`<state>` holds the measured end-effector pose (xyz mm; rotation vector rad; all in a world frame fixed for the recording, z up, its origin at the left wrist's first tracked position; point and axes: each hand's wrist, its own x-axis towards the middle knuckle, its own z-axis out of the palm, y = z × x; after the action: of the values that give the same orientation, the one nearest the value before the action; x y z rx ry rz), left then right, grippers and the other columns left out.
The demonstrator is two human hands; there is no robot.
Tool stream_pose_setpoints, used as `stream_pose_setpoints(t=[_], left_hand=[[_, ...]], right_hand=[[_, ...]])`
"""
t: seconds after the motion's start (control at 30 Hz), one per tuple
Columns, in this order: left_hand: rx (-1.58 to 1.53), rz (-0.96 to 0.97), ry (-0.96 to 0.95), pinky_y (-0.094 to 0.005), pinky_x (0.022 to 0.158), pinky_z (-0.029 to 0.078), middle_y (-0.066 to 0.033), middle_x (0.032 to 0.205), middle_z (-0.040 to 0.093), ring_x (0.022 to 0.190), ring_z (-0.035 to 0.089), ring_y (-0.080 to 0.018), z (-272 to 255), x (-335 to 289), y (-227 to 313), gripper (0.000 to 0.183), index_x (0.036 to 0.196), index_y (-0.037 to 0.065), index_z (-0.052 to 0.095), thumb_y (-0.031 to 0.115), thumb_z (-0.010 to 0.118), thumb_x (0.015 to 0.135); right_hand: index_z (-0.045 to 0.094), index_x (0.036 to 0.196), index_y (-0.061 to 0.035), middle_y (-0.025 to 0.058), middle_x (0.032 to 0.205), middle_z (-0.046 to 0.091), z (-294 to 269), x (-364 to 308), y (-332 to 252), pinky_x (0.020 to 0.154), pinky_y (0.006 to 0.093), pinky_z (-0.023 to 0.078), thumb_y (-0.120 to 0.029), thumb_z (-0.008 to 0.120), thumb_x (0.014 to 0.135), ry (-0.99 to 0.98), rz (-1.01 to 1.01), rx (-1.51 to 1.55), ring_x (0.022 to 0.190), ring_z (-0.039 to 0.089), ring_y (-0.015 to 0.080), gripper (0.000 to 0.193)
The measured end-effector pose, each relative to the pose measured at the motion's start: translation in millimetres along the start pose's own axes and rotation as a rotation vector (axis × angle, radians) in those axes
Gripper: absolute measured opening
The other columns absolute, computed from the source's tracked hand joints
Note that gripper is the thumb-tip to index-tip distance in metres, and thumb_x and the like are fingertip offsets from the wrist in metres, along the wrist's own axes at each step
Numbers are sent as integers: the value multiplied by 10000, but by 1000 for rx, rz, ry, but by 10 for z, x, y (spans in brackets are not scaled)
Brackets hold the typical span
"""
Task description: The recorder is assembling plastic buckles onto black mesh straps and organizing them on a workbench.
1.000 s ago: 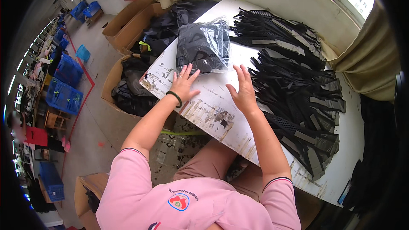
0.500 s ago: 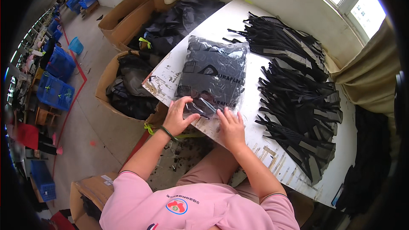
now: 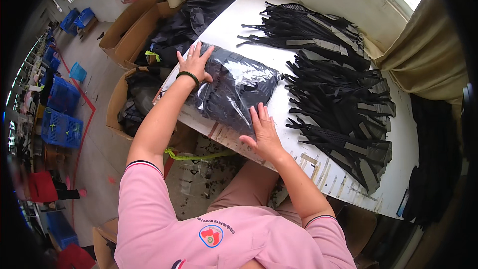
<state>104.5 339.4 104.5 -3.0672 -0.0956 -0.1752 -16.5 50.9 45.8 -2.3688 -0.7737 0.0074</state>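
A clear plastic bag packed with folded black fabric lies flat on the white table, close to its front left edge. My left hand, with a dark bangle at the wrist, rests with spread fingers on the bag's far left corner. On the bag's near right side lies my right hand, its fingers stretched and the thumb apart. Neither hand grips anything. To the right of the bag are piles of black mesh pieces with straps, some with grey strips.
Cardboard boxes holding dark fabric stand against the table's left side. A yellow-green strip hangs by the near edge. Blue crates and a light blue bucket are on the floor at left. A beige curtain hangs at right.
My left hand has moved from the bag's near edge to its far left corner. The bag now lies turned at a different angle. My right hand stays by its near side, fingers more spread.
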Motion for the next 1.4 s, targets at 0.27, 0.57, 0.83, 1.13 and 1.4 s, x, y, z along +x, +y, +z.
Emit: stream_pose_setpoints(t=[0.27,0.57,0.83,1.13,1.4], left_hand=[[-887,188,-1,-425,1045,330,-191,1328,490,1272,434,-324,217,-93,221,518,1294,158,522,414,619,854],[-408,209,-47,-587,1102,23,-157,1558,76,1436,62,-344,519,-945,159,850,1497,291,165,678,494,816],[-347,196,-25,-582,1105,42,-169,1553,91,1434,80,-347,576,-980,216,870,1501,281,141,702,468,813],[-550,284,-137,-559,1116,50,-146,1546,165,1439,103,-310,467,-993,196,807,1484,305,215,577,580,818],[35,139,5,-672,1058,144,-73,1430,396,1369,293,-309,104,-346,-261,589,1241,307,579,180,754,693]], right_hand=[[272,1457,-135,106,1507,255,298,-295,-397,1092,592,175,-414,722,715,-142,-119,-286,1404,205,323,912],[282,1451,-136,122,1505,263,292,-305,-391,1091,598,165,-333,743,715,-153,-128,-270,1397,229,330,890],[269,1453,-133,141,1499,267,307,-323,-413,1089,600,168,-294,756,708,-167,-131,-291,1393,234,342,905],[464,1340,-115,157,1412,391,-369,159,-67,1085,527,238,-238,696,802,356,-97,-188,1327,336,351,598],[457,1340,-71,197,1384,428,45,-159,-710,1043,465,352,-337,720,778,-97,-256,73,1291,384,404,675]])
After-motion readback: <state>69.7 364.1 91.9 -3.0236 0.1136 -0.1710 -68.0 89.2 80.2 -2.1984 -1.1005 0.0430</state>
